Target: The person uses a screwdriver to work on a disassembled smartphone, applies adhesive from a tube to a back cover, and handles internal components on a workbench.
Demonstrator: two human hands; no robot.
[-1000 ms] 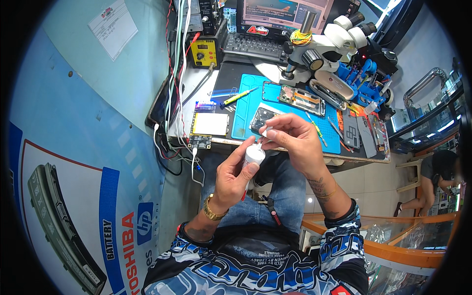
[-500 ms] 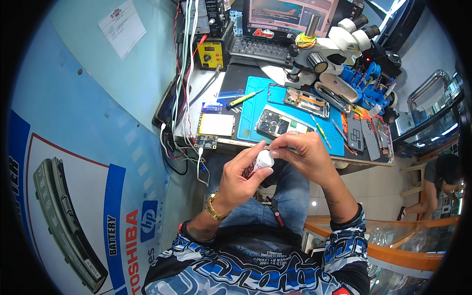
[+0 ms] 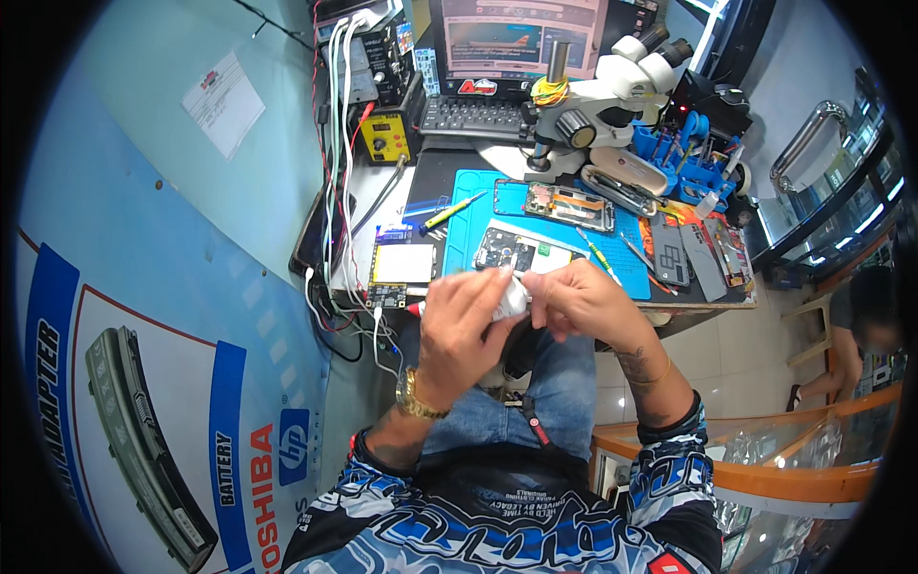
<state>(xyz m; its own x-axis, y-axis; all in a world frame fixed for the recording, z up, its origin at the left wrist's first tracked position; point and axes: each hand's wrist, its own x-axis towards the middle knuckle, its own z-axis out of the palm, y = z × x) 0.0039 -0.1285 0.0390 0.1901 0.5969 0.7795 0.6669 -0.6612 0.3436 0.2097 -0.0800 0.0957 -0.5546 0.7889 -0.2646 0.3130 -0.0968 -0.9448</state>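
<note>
Both hands meet over my lap, just in front of the bench edge. My left hand [image 3: 462, 330] and my right hand [image 3: 585, 304] close together around a small white object [image 3: 512, 301], which shows only between the fingers. I cannot tell what kind of object it is. A gold bracelet sits on my left wrist. Just beyond the hands, an opened phone [image 3: 512, 253] lies on the blue work mat [image 3: 469, 234], with a second opened phone [image 3: 566, 204] farther back.
A white microscope [image 3: 612, 105] stands at the back of the bench, with a keyboard [image 3: 473, 117] and monitor [image 3: 521, 38] behind. Blue tool holders [image 3: 693, 158] are at right, cables and a yellow device [image 3: 387, 139] at left. A person sits at far right [image 3: 865, 335].
Both hands with the white object have come closer together and lower toward my lap. The view has shifted, so the bench appears higher and nearer.
</note>
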